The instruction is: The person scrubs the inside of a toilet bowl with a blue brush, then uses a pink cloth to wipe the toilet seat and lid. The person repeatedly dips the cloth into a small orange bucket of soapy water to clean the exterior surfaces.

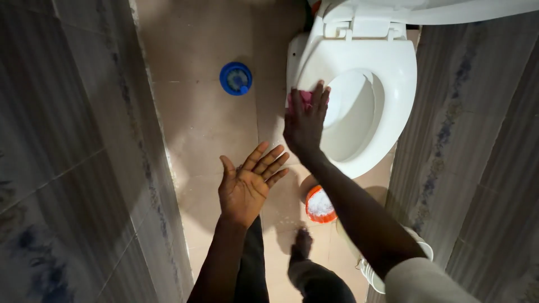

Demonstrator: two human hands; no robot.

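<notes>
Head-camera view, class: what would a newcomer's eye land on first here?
First, the white toilet at upper right, where the right hand presses a pink cloth on the seat's left rim. Below it the left hand hangs open, palm up. On the tan floor lie a blue round lid and an orange-rimmed tub of white powder.

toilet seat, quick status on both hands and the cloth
Right hand pressing pink cloth on toilet seat rim. Left hand open, palm up, empty. Orange bowl of white powder on floor beside the toilet.
</notes>
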